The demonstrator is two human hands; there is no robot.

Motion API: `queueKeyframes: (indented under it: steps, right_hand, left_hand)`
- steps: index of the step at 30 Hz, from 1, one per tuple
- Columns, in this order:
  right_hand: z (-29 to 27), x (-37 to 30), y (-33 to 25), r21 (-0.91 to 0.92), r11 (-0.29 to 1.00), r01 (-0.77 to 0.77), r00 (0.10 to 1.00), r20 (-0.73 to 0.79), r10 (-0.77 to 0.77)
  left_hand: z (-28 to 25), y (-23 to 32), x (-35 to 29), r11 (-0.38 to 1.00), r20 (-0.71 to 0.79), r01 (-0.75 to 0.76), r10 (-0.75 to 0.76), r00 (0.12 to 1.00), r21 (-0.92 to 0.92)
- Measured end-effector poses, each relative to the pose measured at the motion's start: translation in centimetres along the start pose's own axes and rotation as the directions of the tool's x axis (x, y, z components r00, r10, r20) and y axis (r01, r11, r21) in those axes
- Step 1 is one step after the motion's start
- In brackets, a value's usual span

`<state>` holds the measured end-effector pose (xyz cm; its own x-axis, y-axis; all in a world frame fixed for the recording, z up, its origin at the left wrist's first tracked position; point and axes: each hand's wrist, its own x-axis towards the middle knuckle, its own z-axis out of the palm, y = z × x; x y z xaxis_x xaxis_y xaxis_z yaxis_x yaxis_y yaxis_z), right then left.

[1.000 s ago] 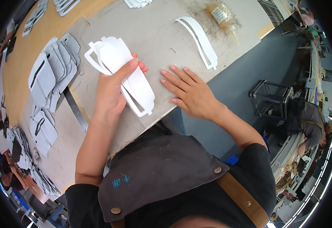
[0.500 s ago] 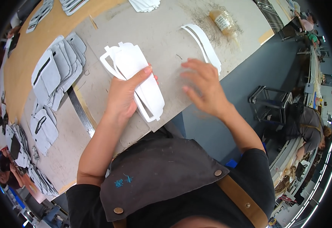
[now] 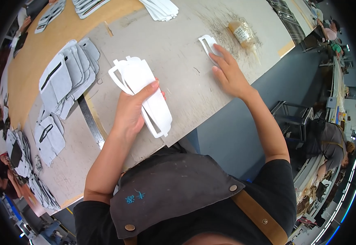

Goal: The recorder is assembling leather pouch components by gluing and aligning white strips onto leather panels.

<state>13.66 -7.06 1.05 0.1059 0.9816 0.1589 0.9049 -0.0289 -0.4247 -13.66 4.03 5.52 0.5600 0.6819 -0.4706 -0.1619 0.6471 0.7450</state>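
My left hand (image 3: 129,109) is closed around several stacked white die-cut pieces (image 3: 135,72), thumb on top. They have rounded edges, small tabs and a long cut-out slot along one side, and are held over the table near its front edge. Farther right, my right hand (image 3: 234,78) reaches over a single white slotted strip (image 3: 205,39) on the tabletop. Its fingers are stretched out and somewhat apart, the fingertips at the strip. The hand hides much of that strip, and whether it presses on it I cannot tell.
A wrapped amber bottle (image 3: 242,34) lies at the far right of the table (image 3: 178,69). Grey slotted pieces (image 3: 69,65) are piled on the left, beside a metal strip (image 3: 90,121). More white pieces (image 3: 161,9) lie at the back. A black cart (image 3: 294,116) stands right; people work beyond.
My right hand has moved away from me to the white strip, its fingers now at it. My left hand still grips the white pieces. The view has shifted slightly.
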Motion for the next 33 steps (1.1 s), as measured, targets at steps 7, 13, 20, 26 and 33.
queueKeyframes:
  steps: [7,13,20,26,33]
  right_hand:
    - [-0.2,3.8,-0.1,-0.094,0.995,-0.037,0.955,-0.296,0.007]
    - [-1.4,8.0,1.0,0.1,0.913,-0.397,0.912,-0.075,0.404]
    - [-0.7,7.9,2.9,0.578,0.796,-0.182,0.94,-0.137,0.314]
    - [2.2,7.4,4.0,0.109,0.991,-0.079,0.916,-0.385,0.115]
    - [1.8,6.6,2.0,-0.517,0.847,0.122,0.934,-0.23,-0.274]
  left_hand:
    - [0.0,-0.1,0.0,1.0,0.009,0.002,-0.002,1.0,-0.016]
    - [-0.3,0.1,-0.2,1.0,-0.01,0.005,-0.005,1.0,-0.018]
    - [-1.0,0.3,-0.1,1.0,-0.008,-0.006,0.006,1.0,-0.007]
    - [-0.8,0.1,-0.1,1.0,-0.001,0.012,-0.012,1.0,-0.02]
    - [-0.9,0.1,0.0,1.0,-0.02,0.02,-0.02,1.0,-0.004]
